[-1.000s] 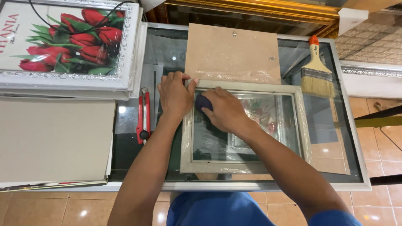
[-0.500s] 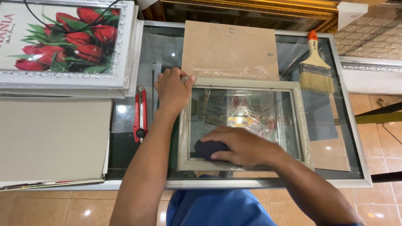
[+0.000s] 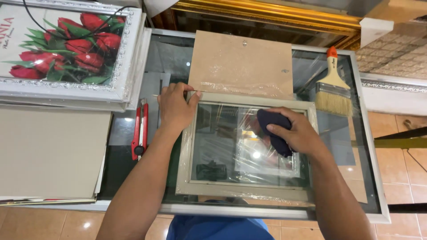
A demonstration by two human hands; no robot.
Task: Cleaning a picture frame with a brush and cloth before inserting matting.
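With the left hand (image 3: pixel 175 108) flat on the picture frame (image 3: pixel 245 186) corner and the right hand (image 3: pixel 297 133) clamped on a dark cloth (image 3: pixel 273 129), hard rubbing risks cracking the glass pane (image 3: pixel 222 151) or sliding the frame.

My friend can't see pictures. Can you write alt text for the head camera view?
A right hand presses a dark cloth on a frame's glass while the left hand holds the frame's corner. A red cutter and brush lie nearby.

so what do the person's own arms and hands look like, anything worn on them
Both arms are bare from the frame edge down to the fingers: no sleeves, gloves, watch or bracelets show. The left hand and the right hand carry no rings that can be seen. Blue clothing shows at the bottom edge, below the arms.
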